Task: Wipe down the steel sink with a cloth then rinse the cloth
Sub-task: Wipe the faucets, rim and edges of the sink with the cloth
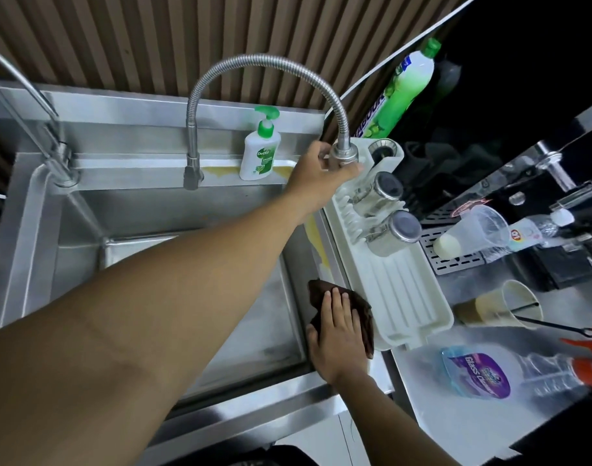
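Basically, cloth [363, 314] is best pressed flat under the right hand's [335, 334] straight fingers [336, 302], tap head [344, 154] gripped clear by the left hand [316, 171].

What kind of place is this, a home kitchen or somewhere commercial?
Probably a cafe or drinks-bar wash area: a steel sink with a flexible faucet, a perforated drip tray holding a plastic cup, and a paper cup on the steel counter.
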Demonstrator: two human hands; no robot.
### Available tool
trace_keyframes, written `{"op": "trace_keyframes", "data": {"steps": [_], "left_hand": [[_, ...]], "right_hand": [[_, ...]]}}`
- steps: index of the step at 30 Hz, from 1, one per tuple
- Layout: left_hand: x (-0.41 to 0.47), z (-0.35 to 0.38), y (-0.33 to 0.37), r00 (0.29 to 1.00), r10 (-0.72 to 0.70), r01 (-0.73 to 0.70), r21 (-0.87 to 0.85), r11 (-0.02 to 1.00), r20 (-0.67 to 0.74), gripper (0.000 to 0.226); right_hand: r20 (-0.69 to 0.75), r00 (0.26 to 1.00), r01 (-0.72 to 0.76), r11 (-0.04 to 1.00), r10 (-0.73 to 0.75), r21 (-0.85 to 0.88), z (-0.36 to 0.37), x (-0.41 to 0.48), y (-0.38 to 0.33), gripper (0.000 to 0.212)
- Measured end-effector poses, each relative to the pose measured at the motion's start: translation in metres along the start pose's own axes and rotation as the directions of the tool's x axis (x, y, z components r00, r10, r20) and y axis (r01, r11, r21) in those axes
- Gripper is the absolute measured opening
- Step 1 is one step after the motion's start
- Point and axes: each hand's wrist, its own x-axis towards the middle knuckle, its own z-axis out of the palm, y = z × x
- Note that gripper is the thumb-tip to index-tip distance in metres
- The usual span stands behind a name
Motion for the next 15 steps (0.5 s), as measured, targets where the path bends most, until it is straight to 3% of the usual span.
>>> {"op": "trace_keyframes", "data": {"steps": [8,15], "left_hand": [[-0.047,0.003,-0.013,0.986,0.011,-0.019,-0.049,0.999,-0.168,0.038],[-0.088,0.002,-0.026,0.943,-0.006,-0.042,-0.138,0.990,-0.334,0.033]], "right_hand": [[-0.004,1.000,0.011,1.000,-0.011,0.020,-0.003,0.000,0.001,0.073],[-0.057,0.998,0.015,0.999,-0.012,0.047,-0.001,-0.001,-0.001,0.085]]}}
